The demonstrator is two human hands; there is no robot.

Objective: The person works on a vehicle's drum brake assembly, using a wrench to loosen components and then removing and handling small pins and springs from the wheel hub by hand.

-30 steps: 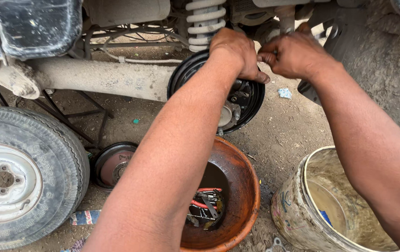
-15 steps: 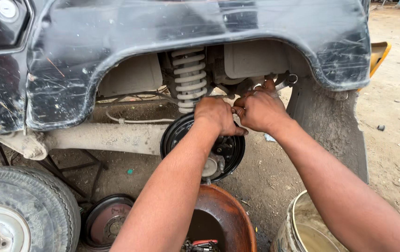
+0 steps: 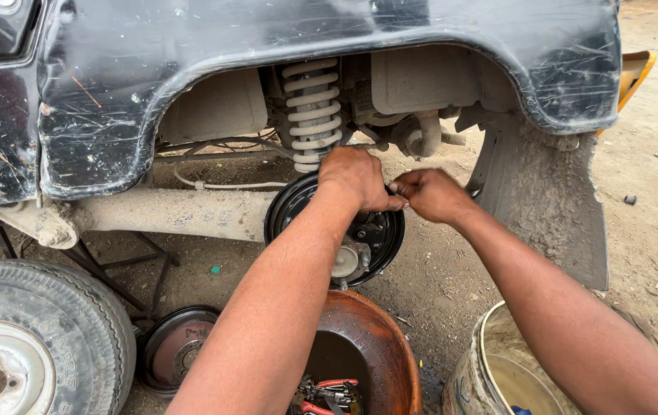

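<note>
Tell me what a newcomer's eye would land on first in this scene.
First, the two hands at centre: the left hand and right hand meet at the top edge of the round black brake plate under the scuffed black wheel arch. Just above them stands a pale coil spring. Below lie a removed wheel at lower left, a rusty bowl with tools, and a dirty bucket.

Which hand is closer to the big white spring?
Left. The left hand sits just below the spring, on the top edge of the round black brake plate. The right hand is farther off, to the spring's lower right.
</note>
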